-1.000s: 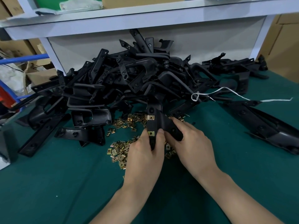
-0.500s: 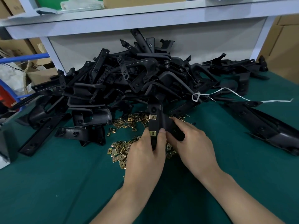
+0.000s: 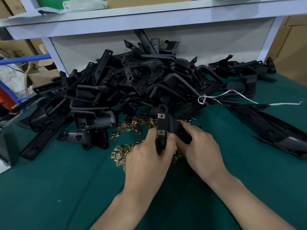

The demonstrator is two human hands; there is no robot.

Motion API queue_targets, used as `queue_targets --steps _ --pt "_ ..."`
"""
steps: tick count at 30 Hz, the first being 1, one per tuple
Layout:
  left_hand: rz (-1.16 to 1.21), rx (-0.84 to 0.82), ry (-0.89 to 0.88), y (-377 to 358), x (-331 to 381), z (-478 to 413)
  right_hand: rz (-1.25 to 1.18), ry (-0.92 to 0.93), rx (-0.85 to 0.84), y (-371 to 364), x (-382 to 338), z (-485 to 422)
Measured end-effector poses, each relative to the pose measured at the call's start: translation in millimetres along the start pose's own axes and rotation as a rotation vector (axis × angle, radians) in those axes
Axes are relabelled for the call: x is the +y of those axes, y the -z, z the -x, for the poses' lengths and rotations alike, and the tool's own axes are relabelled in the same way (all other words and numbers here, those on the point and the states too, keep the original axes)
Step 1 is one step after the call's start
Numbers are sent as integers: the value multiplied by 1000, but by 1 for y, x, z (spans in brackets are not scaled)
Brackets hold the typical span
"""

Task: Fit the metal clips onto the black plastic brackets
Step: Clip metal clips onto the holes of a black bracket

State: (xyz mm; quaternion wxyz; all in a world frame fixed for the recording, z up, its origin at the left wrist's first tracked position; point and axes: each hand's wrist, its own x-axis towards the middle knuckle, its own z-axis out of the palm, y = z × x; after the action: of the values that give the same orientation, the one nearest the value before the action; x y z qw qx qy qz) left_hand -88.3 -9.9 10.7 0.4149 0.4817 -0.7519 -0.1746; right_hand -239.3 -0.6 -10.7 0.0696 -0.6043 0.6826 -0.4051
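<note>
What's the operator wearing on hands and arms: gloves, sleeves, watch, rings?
Nothing that shows. The left hand and right hand are bare: no gloves, and no rings on the fingers in view. The left forearm and right forearm are uncovered down to the bottom edge of the picture, with no sleeve, watch or wristband. The visible thumbnail looks short and unpainted.

Green-covered table (image 3: 49,188); heaped black brackets (image 3: 132,83); loose brass clips (image 3: 121,153); white string (image 3: 232,95).

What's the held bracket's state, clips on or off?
On: an upper clip and a lower clip are seated on the bracket.
</note>
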Motion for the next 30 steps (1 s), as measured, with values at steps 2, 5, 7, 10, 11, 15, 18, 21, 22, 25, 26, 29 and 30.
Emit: queue_targets --steps 2,5,7,10,11,15,18,21,22,25,26,29,30 --pt "-9 5 -18 0 -1 -1 -2 3 5 0 1 0" --pt "-31 26 -33 1 -2 -1 -13 2 16 -1 1 -1" --pt "-45 41 -33 1 -2 -2 -16 2 21 -1 1 -1" --pt "-41 48 -42 1 -3 -2 -9 2 30 -2 1 -1" --pt "-35 48 -43 1 -3 -2 -9 0 32 -2 1 -1" --pt "-37 45 -46 1 -3 -2 -11 -10 35 -1 1 -1" --pt "-22 28 -51 0 -4 -2 -14 -11 39 0 1 -1" --pt "38 -18 -48 0 -5 -2 -30 -15 17 1 1 -1" --pt "111 -39 -34 1 -4 -2 -31 -23 15 0 1 -1" --pt "376 -74 80 4 -2 -3 -17 -45 27 -1 2 -2" --pt "430 -59 119 5 -2 -5 -15 -47 28 -1 2 -2" --pt "512 -51 191 8 -5 -9 -12 -41 42 -1 2 -2" --pt "535 -68 199 8 -5 -10 -13 -39 50 -1 2 -1"
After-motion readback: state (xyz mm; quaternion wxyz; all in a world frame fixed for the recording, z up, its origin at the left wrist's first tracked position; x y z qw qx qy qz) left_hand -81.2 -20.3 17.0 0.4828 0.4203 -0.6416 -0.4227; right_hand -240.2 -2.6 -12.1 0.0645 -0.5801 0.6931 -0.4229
